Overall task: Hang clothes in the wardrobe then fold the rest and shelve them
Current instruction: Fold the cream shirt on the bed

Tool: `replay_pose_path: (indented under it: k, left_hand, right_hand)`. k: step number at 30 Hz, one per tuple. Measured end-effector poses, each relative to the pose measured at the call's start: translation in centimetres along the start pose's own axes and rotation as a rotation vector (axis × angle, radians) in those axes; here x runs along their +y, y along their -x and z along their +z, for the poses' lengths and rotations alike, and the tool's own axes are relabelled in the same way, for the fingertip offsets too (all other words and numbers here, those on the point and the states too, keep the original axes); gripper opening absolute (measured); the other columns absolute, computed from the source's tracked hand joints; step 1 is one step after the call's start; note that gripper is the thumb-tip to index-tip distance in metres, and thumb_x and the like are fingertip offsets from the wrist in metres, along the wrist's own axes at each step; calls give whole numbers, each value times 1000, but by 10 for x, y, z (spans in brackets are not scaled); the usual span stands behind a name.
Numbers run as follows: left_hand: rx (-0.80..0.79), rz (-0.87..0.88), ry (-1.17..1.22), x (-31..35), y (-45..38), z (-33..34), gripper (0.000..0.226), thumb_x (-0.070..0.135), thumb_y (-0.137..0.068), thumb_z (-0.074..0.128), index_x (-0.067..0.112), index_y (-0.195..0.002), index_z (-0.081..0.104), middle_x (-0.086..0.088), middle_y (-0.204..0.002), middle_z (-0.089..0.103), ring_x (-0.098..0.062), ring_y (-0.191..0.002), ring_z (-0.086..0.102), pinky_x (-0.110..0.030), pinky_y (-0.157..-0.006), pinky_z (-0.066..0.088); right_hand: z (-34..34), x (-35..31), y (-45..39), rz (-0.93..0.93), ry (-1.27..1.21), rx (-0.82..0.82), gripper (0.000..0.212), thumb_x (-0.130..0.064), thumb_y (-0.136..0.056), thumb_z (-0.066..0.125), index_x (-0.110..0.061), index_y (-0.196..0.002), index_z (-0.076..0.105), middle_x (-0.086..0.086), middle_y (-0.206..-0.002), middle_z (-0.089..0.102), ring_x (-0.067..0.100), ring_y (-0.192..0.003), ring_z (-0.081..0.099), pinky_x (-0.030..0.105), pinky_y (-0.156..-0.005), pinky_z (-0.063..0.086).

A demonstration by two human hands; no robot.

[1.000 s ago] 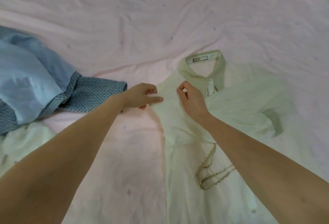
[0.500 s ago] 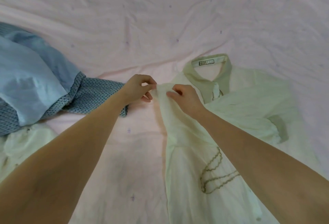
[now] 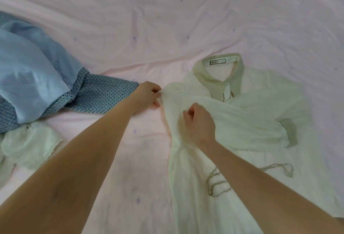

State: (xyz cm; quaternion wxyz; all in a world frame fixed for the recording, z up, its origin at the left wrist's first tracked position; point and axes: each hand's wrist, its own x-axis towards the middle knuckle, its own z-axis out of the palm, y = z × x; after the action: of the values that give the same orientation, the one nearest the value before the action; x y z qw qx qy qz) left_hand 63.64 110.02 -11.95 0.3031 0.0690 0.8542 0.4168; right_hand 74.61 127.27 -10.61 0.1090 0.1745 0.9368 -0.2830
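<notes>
The cream dress [image 3: 242, 122] lies flat on the pink bed sheet [image 3: 167, 19], filling the right half from about 3 o'clock down to 5 o'clock. Its long axis runs from the collar [image 3: 217, 73] at the far end, pointing toward 12 o'clock, down to the skirt at the near edge. One sleeve is folded across the chest, its olive cuff [image 3: 290, 133] lying out toward 3 o'clock.

The left hand [image 3: 147, 96], near the centre, has its fingers curled and pinches the dress's left shoulder edge. The right hand [image 3: 201, 122] sits just toward 5 o'clock from it, fingers bent in a loose fist, gripping a bunch of the folded fabric on the chest.

The cloth is thin, slightly sheer and softly creased, with a darker olive band collar carrying a white label, and a thin braided cord [image 3: 219, 183] looped at the waist. At 9 o'clock lies a heap of smooth pale-blue cloth [image 3: 28, 77] over a patterned blue garment [image 3: 104, 98], with a crumpled white lacy piece [image 3: 28, 144] below them.
</notes>
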Motion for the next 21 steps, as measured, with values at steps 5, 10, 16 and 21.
replay_pose_path:
  k: [5, 10, 16, 21]
  left_hand:
    - [-69, -20, -45, 12, 5, 3, 19, 12, -91, 52, 2, -93, 67, -5, -89, 69, -10, -72, 65, -23, -73, 54]
    - [-53, -7, -313, 18, 5, 2, 30, 28, -96, 53, 8, -72, 52, 1, -68, 47, -17, -69, 44, -25, -55, 31]
    - [79, 18, -347, 15, 9, 5, 14, 19, -96, 50, 8, -88, 49, -3, -83, 50, -17, -73, 44, -25, -55, 30]
    - [144, -9, -431, -1, 14, 4, 20, -7, -86, 42, 12, -89, 45, -8, -73, 50, -19, -60, 42, -29, -50, 33]
  right_hand:
    - [4, 0, 35, -342, 289, -430, 32, -19, -87, 55, -10, -115, 43, 5, -112, 45, 24, -99, 51, 35, -70, 44]
    - [7, -9, 38, -577, 725, -458, 65, 9, -72, 57, -10, -130, 33, 7, -115, 44, 25, -94, 48, 32, -65, 31]
    - [20, -17, 38, -839, 714, -503, 46, 9, -81, 48, -7, -123, 37, 11, -100, 47, 25, -72, 44, 37, -56, 30]
    - [27, -7, 38, -758, 567, -634, 34, -4, -91, 44, -9, -124, 36, 10, -100, 45, 27, -79, 48, 37, -61, 34]
